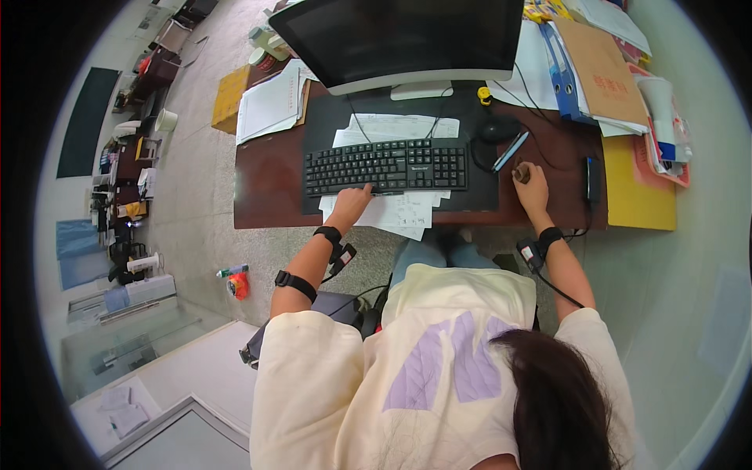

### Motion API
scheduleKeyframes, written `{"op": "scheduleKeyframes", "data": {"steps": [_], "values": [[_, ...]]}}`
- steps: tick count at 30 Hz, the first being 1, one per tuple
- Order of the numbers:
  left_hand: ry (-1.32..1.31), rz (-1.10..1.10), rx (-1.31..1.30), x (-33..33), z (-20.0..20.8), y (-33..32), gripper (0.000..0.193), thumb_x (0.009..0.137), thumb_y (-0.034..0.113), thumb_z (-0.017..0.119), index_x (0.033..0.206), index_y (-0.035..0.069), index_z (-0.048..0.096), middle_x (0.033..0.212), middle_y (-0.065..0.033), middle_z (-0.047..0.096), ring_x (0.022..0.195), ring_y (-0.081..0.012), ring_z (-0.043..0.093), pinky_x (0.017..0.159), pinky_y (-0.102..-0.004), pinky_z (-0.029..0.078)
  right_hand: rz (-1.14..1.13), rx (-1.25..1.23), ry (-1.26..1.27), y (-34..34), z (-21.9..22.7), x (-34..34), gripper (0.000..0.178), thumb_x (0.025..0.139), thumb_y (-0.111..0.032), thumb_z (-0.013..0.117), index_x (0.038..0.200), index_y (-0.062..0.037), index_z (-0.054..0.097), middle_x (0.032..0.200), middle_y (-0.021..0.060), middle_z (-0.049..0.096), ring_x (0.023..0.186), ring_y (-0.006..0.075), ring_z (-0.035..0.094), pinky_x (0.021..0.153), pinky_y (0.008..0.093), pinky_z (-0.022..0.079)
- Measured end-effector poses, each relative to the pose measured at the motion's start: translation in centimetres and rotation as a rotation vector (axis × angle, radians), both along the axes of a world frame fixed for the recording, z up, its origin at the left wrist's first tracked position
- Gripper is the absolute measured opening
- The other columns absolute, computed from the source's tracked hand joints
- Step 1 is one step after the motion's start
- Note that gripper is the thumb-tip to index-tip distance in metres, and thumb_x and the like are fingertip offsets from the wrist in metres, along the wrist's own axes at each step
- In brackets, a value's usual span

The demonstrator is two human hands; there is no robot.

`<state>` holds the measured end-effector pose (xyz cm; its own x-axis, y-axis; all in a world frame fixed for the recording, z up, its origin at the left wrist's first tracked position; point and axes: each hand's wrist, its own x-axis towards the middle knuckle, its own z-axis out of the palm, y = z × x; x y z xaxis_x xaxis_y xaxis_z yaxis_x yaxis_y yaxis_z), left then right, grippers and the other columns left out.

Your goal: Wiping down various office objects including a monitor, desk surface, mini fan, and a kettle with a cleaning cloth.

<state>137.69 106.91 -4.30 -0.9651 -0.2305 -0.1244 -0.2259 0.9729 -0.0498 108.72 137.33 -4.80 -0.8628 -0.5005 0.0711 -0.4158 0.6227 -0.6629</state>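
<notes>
My left hand (352,205) is at the front edge of a black keyboard (388,166), a fingertip resting near its lower keys. White printed sheets (401,213) stick out from under the keyboard beside that hand. On the bare wood to the right, my right hand (534,189) is closed around a small brown object (522,173), whose kind I cannot make out. A light blue pen (511,152) lies just beyond it, next to a black mouse (498,129).
A large dark monitor (407,39) stands at the back. Stacked papers (270,102) lie at the far left; a blue binder (562,78) and a brown envelope (599,70) are at the far right. A small yellow toy (484,95) sits below the monitor, and a black device (593,178) lies near the desk's right edge.
</notes>
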Motion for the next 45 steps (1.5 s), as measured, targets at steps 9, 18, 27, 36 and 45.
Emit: {"op": "scheduleKeyframes", "data": {"steps": [9, 18, 27, 36, 45], "values": [[0.005, -0.080, 0.039, 2.5, -1.0, -1.7, 0.020, 0.081, 0.020, 0.055, 0.095, 0.007, 0.050, 0.060, -0.0122, 0.059, 0.056, -0.0297, 0.060, 0.051, -0.0388, 0.047, 0.031, -0.006, -0.020, -0.2, 0.1, -0.2, 0.030, 0.075, -0.017, 0.065, 0.102, -0.0083, 0.055, 0.095, 0.0114, 0.053, 0.090, 0.0319, 0.054, 0.075, 0.0393, 0.045], [0.359, -0.249, 0.320, -2.8, 4.2, 0.9, 0.016, 0.073, 0.016, 0.060, 0.079, 0.002, 0.053, 0.068, -0.0150, 0.058, 0.060, -0.0316, 0.058, 0.060, -0.0394, 0.047, 0.016, -0.095, -0.017, 0.2, -0.1, -1.4, 0.028, 0.078, -0.018, 0.063, 0.102, -0.0071, 0.056, 0.092, 0.0127, 0.055, 0.087, 0.0305, 0.056, 0.074, 0.0373, 0.045], [0.378, 0.324, 1.282, -16.5, 7.7, 7.8, 0.020, 0.087, 0.017, 0.051, 0.093, -0.001, 0.045, 0.079, -0.0139, 0.059, 0.063, -0.0194, 0.059, 0.057, -0.0314, 0.046, -0.134, -0.879, -0.610, -9.1, 4.4, 1.6, 0.035, 0.080, -0.022, 0.065, 0.106, -0.0020, 0.055, 0.100, 0.0074, 0.059, 0.092, 0.0152, 0.056, 0.079, 0.0285, 0.044], [-0.042, 0.230, 1.628, -18.7, 5.9, 11.4, 0.017, 0.093, 0.021, 0.044, 0.089, 0.005, 0.043, 0.065, -0.0021, 0.048, 0.051, -0.0078, 0.043, 0.045, -0.0233, 0.036, -0.558, -1.276, -1.234, -7.9, 3.8, 1.0, 0.015, 0.079, -0.022, 0.063, 0.083, -0.0084, 0.059, 0.080, 0.0039, 0.062, 0.070, 0.0158, 0.059, 0.063, 0.0294, 0.047], [-0.259, 0.220, 1.599, -23.0, 4.8, 9.7, 0.018, 0.091, 0.021, 0.048, 0.089, 0.003, 0.046, 0.066, -0.0044, 0.051, 0.052, -0.0115, 0.048, 0.047, -0.0251, 0.041, -0.582, -1.591, -0.846, 4.7, 2.7, -6.1, 0.018, 0.084, -0.026, 0.058, 0.082, -0.0083, 0.058, 0.081, 0.0066, 0.061, 0.074, 0.0205, 0.060, 0.070, 0.0337, 0.049]]}}
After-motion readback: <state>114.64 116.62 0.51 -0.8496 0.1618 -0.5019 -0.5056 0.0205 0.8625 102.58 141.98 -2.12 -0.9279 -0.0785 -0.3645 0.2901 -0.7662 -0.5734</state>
